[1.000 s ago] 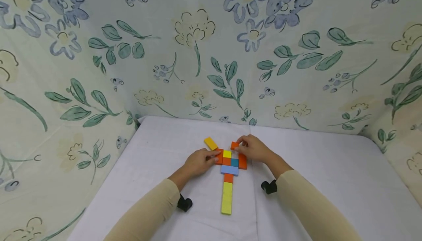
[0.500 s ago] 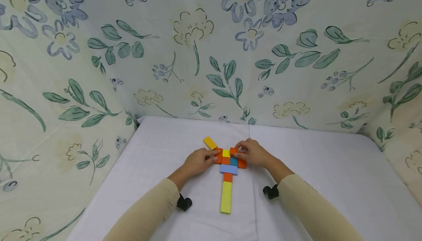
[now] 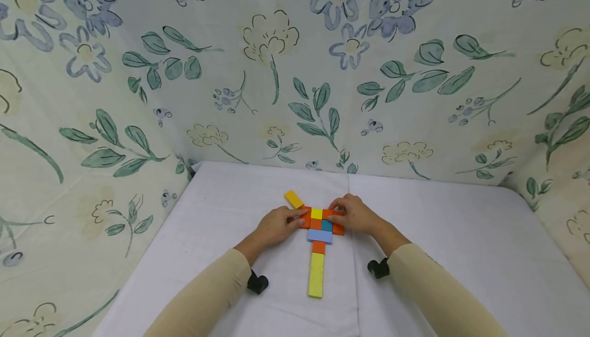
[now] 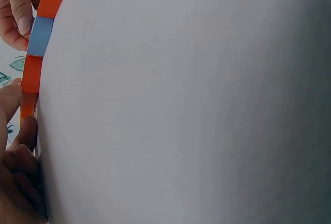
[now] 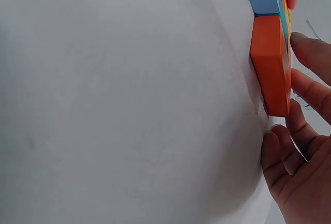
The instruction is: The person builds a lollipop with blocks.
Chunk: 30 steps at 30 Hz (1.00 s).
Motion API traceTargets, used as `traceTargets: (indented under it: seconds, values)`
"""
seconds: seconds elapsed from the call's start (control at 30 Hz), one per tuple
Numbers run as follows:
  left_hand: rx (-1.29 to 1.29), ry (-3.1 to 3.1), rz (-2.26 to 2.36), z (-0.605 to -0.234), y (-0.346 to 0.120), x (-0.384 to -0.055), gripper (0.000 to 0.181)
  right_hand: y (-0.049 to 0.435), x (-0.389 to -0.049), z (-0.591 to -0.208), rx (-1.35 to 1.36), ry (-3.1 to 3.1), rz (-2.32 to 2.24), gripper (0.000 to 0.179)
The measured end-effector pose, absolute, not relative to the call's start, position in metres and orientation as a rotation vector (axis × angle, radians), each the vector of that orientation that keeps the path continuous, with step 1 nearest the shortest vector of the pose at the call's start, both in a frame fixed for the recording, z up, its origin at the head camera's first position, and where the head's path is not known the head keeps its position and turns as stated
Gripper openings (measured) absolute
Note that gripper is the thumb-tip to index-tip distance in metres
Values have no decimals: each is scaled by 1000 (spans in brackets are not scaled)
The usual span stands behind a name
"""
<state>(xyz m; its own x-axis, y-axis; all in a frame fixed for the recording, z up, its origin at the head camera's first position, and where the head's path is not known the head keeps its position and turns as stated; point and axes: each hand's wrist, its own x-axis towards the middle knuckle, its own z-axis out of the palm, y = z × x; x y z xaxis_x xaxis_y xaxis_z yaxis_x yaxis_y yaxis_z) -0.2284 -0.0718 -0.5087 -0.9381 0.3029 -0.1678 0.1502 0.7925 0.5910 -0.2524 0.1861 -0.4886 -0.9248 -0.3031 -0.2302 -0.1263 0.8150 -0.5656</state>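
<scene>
Coloured wooden blocks lie flat and close together in the head view. My left hand (image 3: pixel 278 226) holds the upright orange block (image 3: pixel 304 220) on the left side of the figure, thumb and forefinger at it. On the other side my right hand (image 3: pixel 358 215) pinches a small orange block (image 3: pixel 326 213), which sits beside a yellow square block (image 3: pixel 316 214). Partly under the right fingers is another orange block (image 5: pixel 269 63). Below the squares come a teal block (image 3: pixel 327 225), a light blue block (image 3: pixel 320 236), an orange square (image 3: pixel 318 247) and a long yellow block (image 3: pixel 316 275).
A loose amber block (image 3: pixel 293 199) lies tilted at the upper left corner of the figure. White cloth (image 3: pixel 438 255) covers the table. Floral fabric (image 3: pixel 276 70) hangs behind and at the sides. Black wrist mounts (image 3: pixel 257 283) show under both sleeves.
The right hand has brought the small orange block down and in, from above the figure into the gap beside the yellow square. The left hand has stayed at its orange block.
</scene>
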Motion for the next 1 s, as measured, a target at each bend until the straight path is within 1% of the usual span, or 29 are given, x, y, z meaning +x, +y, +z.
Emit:
traceTargets:
  seconds: [0.33, 0.5, 0.7, 0.87, 1.0]
  values:
    - [336, 2729, 875, -509, -70, -229, 41, 193, -250, -487, -304, 2677, -873, 28]
    - [324, 2729, 868, -506, -70, -227, 42, 201, -249, -488, -288, 2694, -873, 30]
    - [319, 2735, 855, -504, -72, -226, 41, 202, -247, -491, -345, 2672, -823, 39]
    - [343, 2727, 862, -504, -71, -227, 41, 198, -247, -489, -412, 2675, -738, 35]
    - [333, 2724, 867, -506, -70, -228, 42, 197, -245, -485, -379, 2672, -741, 37]
